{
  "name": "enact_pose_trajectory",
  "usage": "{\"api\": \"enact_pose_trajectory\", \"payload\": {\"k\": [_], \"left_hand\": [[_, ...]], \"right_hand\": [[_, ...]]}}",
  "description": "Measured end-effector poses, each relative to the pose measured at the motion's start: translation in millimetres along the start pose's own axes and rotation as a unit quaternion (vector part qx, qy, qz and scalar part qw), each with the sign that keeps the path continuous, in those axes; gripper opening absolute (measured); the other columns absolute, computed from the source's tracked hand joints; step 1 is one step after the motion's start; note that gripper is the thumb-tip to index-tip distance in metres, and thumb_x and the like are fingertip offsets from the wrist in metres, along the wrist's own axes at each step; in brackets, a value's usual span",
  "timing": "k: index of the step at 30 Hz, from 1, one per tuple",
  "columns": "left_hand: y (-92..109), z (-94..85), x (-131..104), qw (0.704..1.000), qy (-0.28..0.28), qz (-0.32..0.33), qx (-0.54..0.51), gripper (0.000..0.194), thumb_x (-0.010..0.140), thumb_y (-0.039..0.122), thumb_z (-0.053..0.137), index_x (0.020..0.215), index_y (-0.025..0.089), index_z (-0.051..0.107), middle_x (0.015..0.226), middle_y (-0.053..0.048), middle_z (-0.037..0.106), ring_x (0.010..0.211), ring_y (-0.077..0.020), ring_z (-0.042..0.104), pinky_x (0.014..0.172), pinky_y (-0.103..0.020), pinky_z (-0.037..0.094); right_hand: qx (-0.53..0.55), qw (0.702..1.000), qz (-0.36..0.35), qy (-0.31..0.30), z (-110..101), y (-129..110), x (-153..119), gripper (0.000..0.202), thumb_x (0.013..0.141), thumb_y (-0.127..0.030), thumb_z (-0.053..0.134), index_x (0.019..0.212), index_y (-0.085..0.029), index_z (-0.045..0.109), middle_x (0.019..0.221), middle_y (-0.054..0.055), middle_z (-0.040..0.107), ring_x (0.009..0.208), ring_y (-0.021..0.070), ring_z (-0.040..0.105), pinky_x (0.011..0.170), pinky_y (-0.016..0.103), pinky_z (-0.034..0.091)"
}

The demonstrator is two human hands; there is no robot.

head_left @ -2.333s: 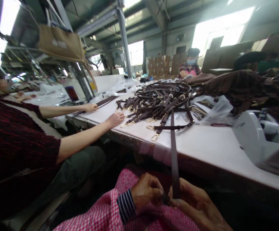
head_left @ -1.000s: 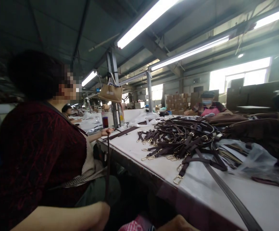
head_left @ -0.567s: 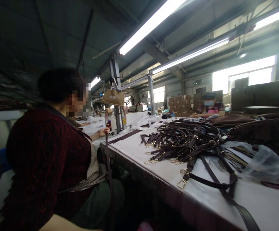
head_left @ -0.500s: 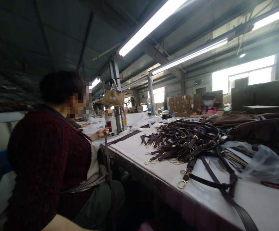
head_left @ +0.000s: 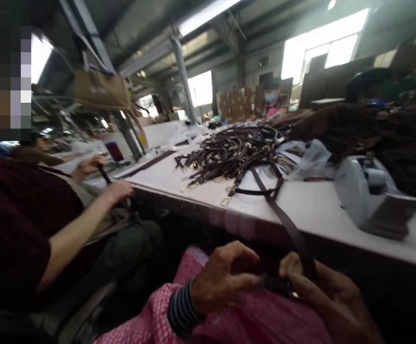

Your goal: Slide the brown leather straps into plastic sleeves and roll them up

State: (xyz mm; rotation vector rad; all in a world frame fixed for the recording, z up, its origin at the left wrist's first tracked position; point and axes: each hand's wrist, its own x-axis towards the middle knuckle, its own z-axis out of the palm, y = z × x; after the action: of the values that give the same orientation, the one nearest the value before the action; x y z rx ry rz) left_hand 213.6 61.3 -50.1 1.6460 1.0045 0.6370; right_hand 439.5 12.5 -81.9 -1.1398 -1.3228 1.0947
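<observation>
Over my lap, below the table edge, my left hand [head_left: 224,277] pinches the end of a dark brown leather strap [head_left: 290,230], its fingers slightly blurred. My right hand [head_left: 333,294] grips the same strap close by, thumb and fingers closed near a small metal fitting [head_left: 294,294]. From there the strap runs up over the edge to a heap of dark brown straps [head_left: 236,153] with gold-coloured clasps on the white table [head_left: 161,177].
At left, a co-worker in a dark red top [head_left: 10,210] holds another dark strap. A grey tape dispenser [head_left: 358,191] stands at right, before dark brown material [head_left: 383,129]. Clear plastic [head_left: 312,160] lies behind the heap. A tan bag [head_left: 102,91] hangs from a post.
The view has swung right and down. Both my hands now show with the strap, and the tape dispenser has come into sight. The co-worker's second hand is now visible.
</observation>
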Motion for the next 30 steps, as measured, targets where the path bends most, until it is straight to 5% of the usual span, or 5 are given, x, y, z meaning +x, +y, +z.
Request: {"api": "enact_pose_trajectory", "payload": {"k": [2, 8, 18, 24, 30], "left_hand": [[-6, 4.6, -1, 1.000, 0.010, -0.024, -0.017, 0.014, 0.084, 0.027, 0.075, 0.091, 0.014, 0.073, 0.087, -0.003, 0.071, 0.080, -0.0152, 0.062, 0.073, -0.027, 0.047], [-19, 27.4, 1, 0.980, -0.056, -0.097, -0.165, 0.024, 0.086, 0.034, 0.074, 0.082, 0.011, 0.068, 0.070, 0.000, 0.063, 0.061, -0.0091, 0.054, 0.058, -0.021, 0.042], [-19, 28.7, 12, 0.968, -0.088, -0.173, -0.162, 0.031, 0.082, 0.041, 0.073, 0.082, 0.011, 0.065, 0.070, -0.004, 0.068, 0.056, -0.0101, 0.060, 0.054, -0.020, 0.046], [-19, 26.3, 16, 0.972, -0.104, -0.175, -0.120, 0.022, 0.074, 0.033, 0.067, 0.080, 0.012, 0.065, 0.069, -0.004, 0.068, 0.058, -0.0122, 0.061, 0.055, -0.022, 0.047], [-17, 19.2, 24, 0.975, -0.143, -0.170, 0.009, 0.021, 0.076, 0.033, 0.057, 0.072, 0.014, 0.065, 0.065, -0.006, 0.067, 0.057, -0.0177, 0.063, 0.054, -0.026, 0.047]], "right_hand": [[0.041, 0.997, 0.000, 0.060, -1, 5, -6, 0.034, 0.092, -0.050, 0.070, 0.076, -0.020, 0.065, 0.079, 0.003, 0.059, 0.070, 0.0170, 0.053, 0.061, 0.028, 0.045], [0.117, 0.983, -0.033, 0.136, 7, 14, -11, 0.031, 0.095, -0.034, 0.072, 0.069, -0.020, 0.062, 0.071, -0.001, 0.051, 0.071, 0.0159, 0.047, 0.066, 0.030, 0.037], [0.093, 0.988, -0.046, 0.113, 15, 13, -3, 0.032, 0.094, -0.027, 0.074, 0.066, -0.020, 0.060, 0.070, -0.001, 0.055, 0.074, 0.0167, 0.055, 0.069, 0.031, 0.041], [0.015, 0.996, -0.040, 0.081, 19, 3, -3, 0.035, 0.094, -0.030, 0.073, 0.066, -0.019, 0.056, 0.070, -0.002, 0.052, 0.064, 0.0124, 0.046, 0.058, 0.029, 0.035], [-0.111, 0.989, -0.096, 0.025, 27, -5, 1, 0.033, 0.095, -0.024, 0.071, 0.067, -0.019, 0.053, 0.067, -0.005, 0.043, 0.059, 0.0100, 0.040, 0.054, 0.027, 0.031]]}}
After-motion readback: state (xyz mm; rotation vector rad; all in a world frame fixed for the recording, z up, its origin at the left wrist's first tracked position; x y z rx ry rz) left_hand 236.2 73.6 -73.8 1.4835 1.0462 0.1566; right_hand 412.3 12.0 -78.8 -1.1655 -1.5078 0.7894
